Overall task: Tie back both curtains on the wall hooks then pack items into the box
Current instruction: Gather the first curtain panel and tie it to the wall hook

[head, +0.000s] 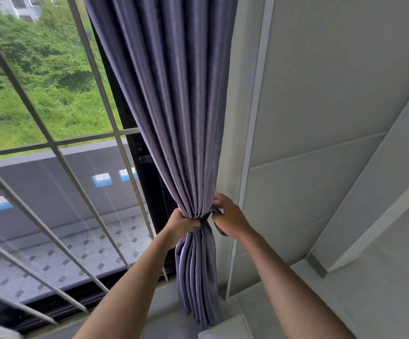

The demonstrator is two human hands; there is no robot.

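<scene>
fingers (pixel 214 201) of the right hand (pixel 228 217) pinch the tie-back strap (pixel 217 228) on the wall side of the vertically hanging curtain (pixel 174 106), while the left hand (pixel 181 222) clenches the gathered waist.

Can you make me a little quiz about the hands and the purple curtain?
1. True or false: the left hand squeezes the gathered curtain.
2. The right hand holds: A) a box, B) the tie-back strap, C) a window bar.
3. Fill in: the curtain hangs between the barred window and the pale ____.

Key: 1 true; 2 B; 3 wall.
</scene>
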